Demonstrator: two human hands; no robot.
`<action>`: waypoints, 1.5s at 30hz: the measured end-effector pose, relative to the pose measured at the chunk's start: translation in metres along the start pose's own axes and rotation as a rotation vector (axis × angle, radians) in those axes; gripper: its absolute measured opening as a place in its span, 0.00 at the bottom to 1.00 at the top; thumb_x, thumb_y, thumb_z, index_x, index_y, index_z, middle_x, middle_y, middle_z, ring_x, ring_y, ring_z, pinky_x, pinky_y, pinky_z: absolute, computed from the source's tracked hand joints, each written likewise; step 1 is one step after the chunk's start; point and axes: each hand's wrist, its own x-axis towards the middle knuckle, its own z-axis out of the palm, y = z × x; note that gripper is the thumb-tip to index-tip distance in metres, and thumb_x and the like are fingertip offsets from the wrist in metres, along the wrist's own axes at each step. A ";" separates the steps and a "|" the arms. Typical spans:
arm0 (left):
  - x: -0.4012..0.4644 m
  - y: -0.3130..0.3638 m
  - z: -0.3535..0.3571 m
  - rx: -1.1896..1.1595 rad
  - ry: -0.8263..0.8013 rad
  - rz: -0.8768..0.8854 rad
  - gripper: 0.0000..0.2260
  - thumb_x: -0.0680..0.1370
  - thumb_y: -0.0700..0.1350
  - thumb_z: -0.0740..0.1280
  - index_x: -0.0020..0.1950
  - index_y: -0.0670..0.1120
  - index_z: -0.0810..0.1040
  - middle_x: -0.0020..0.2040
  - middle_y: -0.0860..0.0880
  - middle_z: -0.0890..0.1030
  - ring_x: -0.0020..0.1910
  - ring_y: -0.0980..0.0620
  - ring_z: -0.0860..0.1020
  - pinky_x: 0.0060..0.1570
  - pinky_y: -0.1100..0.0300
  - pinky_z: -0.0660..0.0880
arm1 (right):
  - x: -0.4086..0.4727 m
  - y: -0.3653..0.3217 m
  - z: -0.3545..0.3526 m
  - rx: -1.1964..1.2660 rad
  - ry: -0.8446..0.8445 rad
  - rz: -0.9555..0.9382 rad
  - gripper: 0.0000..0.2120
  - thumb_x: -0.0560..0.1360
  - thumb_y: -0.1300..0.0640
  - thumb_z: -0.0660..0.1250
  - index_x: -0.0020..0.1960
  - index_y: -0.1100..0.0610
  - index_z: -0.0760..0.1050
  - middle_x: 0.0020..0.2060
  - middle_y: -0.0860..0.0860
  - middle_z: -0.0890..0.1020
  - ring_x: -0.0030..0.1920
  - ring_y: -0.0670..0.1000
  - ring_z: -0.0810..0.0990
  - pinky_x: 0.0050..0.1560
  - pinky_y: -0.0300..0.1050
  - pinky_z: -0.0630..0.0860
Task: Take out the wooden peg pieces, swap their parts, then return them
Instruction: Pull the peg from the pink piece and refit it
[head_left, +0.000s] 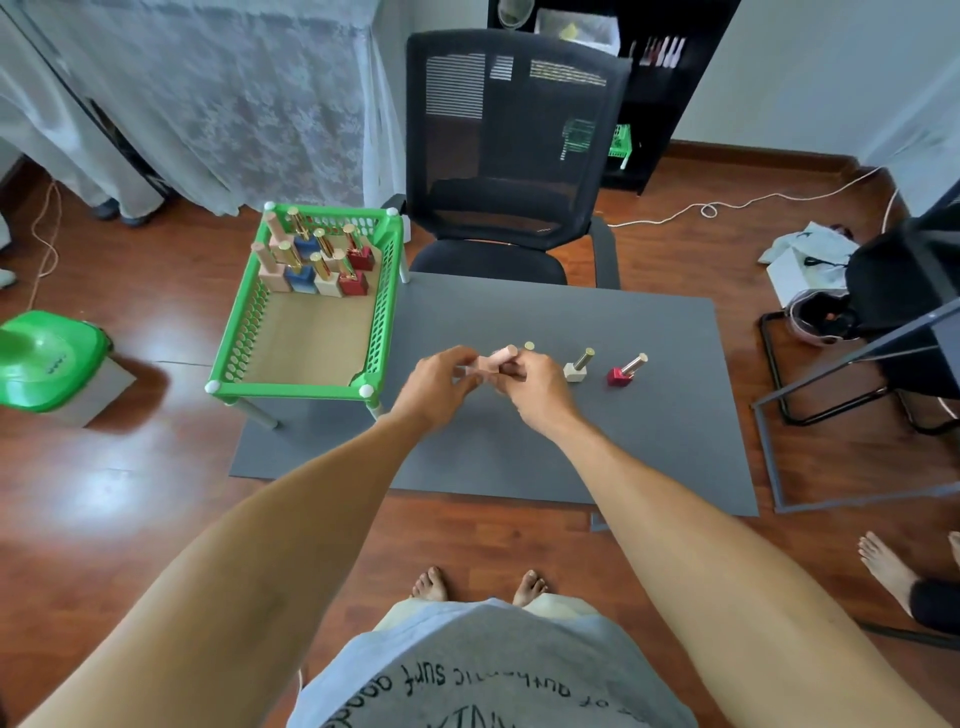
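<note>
Both my hands meet over the grey mat (649, 441) and hold one pink wooden peg piece (500, 359). My left hand (441, 382) grips its base end, and my right hand (535, 384) curls round its peg end. A gold peg tip (529, 345) shows just behind my right hand; its base is hidden. To the right stand a cream-based piece (577, 368) and a red-based piece (623, 371), each with a gold peg. The green basket (234, 358) at the left holds several more pieces at its far end.
A black mesh office chair (511, 156) stands behind the mat. A green stool (47, 358) sits at the far left on the wooden floor. A dark metal frame (831, 374) and another person's foot (888, 566) are at the right.
</note>
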 end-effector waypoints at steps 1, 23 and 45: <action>0.000 0.000 -0.001 -0.004 -0.004 0.003 0.08 0.81 0.45 0.70 0.60 0.49 0.80 0.55 0.52 0.84 0.57 0.51 0.82 0.58 0.47 0.78 | 0.000 0.000 0.000 0.019 0.003 0.006 0.10 0.78 0.57 0.75 0.52 0.41 0.83 0.45 0.44 0.88 0.53 0.54 0.86 0.62 0.59 0.80; 0.024 0.019 -0.033 0.097 0.098 0.125 0.10 0.80 0.48 0.71 0.60 0.48 0.83 0.47 0.52 0.78 0.46 0.49 0.77 0.46 0.55 0.72 | 0.031 -0.040 -0.054 -0.198 0.014 -0.118 0.11 0.78 0.65 0.73 0.52 0.50 0.83 0.44 0.48 0.84 0.43 0.50 0.84 0.49 0.51 0.86; 0.020 0.014 -0.035 0.108 0.095 0.152 0.09 0.80 0.43 0.71 0.59 0.48 0.83 0.50 0.50 0.80 0.46 0.50 0.77 0.47 0.57 0.73 | 0.029 -0.039 -0.041 -0.179 0.042 -0.024 0.15 0.79 0.45 0.70 0.61 0.51 0.77 0.37 0.49 0.87 0.34 0.47 0.85 0.34 0.43 0.79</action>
